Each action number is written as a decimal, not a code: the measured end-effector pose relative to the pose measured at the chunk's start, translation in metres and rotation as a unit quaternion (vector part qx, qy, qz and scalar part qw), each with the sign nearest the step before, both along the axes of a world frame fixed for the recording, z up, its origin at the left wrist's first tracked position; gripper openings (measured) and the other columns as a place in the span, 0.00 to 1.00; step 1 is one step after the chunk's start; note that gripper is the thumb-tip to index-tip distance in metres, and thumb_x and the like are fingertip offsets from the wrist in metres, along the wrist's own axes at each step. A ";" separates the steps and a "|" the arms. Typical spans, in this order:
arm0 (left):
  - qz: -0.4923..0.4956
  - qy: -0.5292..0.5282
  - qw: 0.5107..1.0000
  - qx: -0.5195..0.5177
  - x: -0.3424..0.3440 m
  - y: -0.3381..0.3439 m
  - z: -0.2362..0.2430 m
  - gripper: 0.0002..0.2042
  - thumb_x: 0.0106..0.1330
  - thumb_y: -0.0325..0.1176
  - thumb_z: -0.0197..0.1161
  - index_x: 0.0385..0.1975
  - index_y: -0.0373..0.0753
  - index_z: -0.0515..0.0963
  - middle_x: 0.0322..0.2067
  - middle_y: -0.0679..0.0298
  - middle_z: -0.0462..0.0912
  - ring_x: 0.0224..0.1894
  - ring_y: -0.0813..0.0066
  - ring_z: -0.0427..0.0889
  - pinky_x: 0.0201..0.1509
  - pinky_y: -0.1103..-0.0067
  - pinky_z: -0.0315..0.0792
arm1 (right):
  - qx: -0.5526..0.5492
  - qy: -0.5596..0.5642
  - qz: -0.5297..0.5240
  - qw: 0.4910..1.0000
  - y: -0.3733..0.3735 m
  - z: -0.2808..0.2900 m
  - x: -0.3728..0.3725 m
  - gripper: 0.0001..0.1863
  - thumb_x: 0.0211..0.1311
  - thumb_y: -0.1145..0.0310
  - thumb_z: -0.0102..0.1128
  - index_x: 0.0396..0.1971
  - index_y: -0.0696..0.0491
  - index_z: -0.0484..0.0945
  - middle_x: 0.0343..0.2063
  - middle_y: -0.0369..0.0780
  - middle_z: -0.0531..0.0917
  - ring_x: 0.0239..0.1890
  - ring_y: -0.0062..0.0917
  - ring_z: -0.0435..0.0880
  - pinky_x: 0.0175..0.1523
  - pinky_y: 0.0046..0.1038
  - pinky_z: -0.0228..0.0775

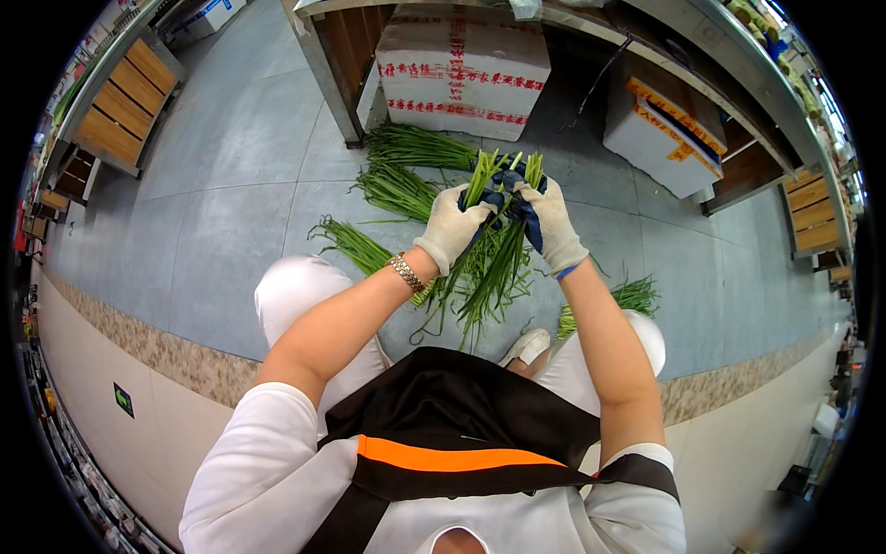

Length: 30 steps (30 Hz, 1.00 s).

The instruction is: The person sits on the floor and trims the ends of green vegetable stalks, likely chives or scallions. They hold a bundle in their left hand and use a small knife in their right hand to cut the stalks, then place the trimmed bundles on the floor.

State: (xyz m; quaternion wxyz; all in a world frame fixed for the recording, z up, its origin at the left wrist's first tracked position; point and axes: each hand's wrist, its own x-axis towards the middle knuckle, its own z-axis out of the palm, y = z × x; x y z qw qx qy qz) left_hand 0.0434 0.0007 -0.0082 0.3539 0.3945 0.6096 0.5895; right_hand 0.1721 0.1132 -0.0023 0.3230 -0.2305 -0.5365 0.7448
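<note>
My left hand [452, 226], in a cream glove with a dark blue palm, is closed around a bunch of garlic chives [479, 175]. Close beside it, my right hand [552, 222], gloved alike, grips more garlic chives [534, 168]. Pale cut ends point away from me, and long green leaves [498, 277] hang down toward my feet. Fingertips of both hands meet between the stems, partly hidden there. On the floor to the left lie further piles of chives [395, 189], one far pile [420, 144] and a nearer one [355, 245]. Another small pile [635, 295] rests by my right knee.
Ahead, a white foam box [461, 74] with red printing stands under a metal-framed table [332, 78]. Farther right is a second white box [664, 138] with orange tape. Wooden-slatted stands [129, 92] line the left side. Grey tiles [231, 212] cover the floor around my feet.
</note>
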 end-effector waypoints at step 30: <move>0.084 0.333 0.929 0.139 -0.026 0.001 0.027 0.17 0.44 0.22 0.70 0.37 0.31 0.78 0.31 0.58 0.78 0.36 0.64 0.79 0.44 0.76 0.71 | 0.104 -0.140 0.102 0.979 -0.001 0.015 0.015 0.13 0.68 0.62 0.51 0.38 0.58 0.76 0.25 0.33 0.77 0.30 0.16 0.76 0.33 0.19 0.70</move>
